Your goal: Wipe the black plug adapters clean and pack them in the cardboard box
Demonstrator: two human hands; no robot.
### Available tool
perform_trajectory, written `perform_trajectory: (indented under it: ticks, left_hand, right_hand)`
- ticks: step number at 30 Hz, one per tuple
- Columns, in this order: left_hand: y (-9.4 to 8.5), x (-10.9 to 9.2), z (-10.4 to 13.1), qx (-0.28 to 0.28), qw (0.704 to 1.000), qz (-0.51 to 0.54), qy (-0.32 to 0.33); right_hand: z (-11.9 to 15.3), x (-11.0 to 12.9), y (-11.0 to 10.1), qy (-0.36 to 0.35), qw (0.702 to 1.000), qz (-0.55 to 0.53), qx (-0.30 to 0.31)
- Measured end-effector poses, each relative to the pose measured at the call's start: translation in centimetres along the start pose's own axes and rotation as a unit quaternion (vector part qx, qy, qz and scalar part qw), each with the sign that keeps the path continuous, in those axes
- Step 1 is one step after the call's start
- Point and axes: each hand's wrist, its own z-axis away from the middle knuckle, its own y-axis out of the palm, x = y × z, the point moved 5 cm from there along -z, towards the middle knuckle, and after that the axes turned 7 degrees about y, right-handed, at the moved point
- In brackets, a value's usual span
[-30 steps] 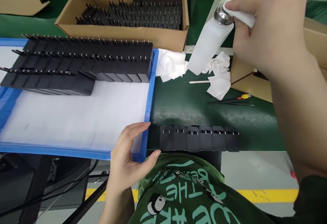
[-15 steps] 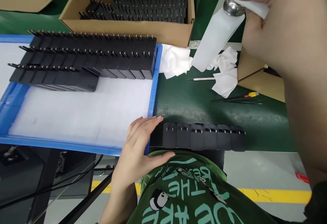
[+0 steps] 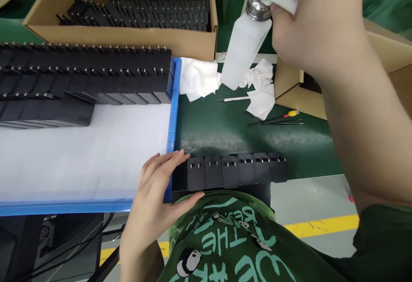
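Observation:
My right hand (image 3: 309,24) pinches a folded white cloth (image 3: 285,1) against the metal cap of a white dispenser bottle (image 3: 244,46). The bottle looks tilted in this view, its base near some crumpled white wipes (image 3: 261,89). By the front edge of the green bench, my left hand (image 3: 157,192) is open, thumb and fingers spread, at the left end of a row of black plug adapters (image 3: 213,174). The adapters stand side by side with their metal pins showing. Whether the fingertips touch the first one, I cannot tell.
On the left, a blue-rimmed tray (image 3: 174,114) holds rows of black adapters. Behind it, a cardboard box (image 3: 135,38) contains many more. A white cloth (image 3: 199,78), a thin pen-like tool (image 3: 236,99), a yellow-tipped cable (image 3: 291,113) and another carton (image 3: 289,86) lie around the bottle.
The view has shifted, so the bench and its contents appear further left. The right hand remains at the bottle cap with the cloth, and the left hand stays open beside the adapter row.

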Motion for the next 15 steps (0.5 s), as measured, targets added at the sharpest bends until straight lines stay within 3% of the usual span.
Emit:
perform_trajectory:
  ticks: [8, 15]
  left_hand:
    - [0.07, 0.02, -0.12, -0.012, 1.0, -0.003, 0.008]
    - [0.02, 0.06, 0.01, 0.005, 1.0, -0.014, -0.005]
  right_hand:
    - [-0.27, -0.16, 0.52, 0.034, 0.999, 0.02, 0.023]
    - [-0.45, 0.22, 0.61, -0.004, 0.999, 0.036, 0.01]
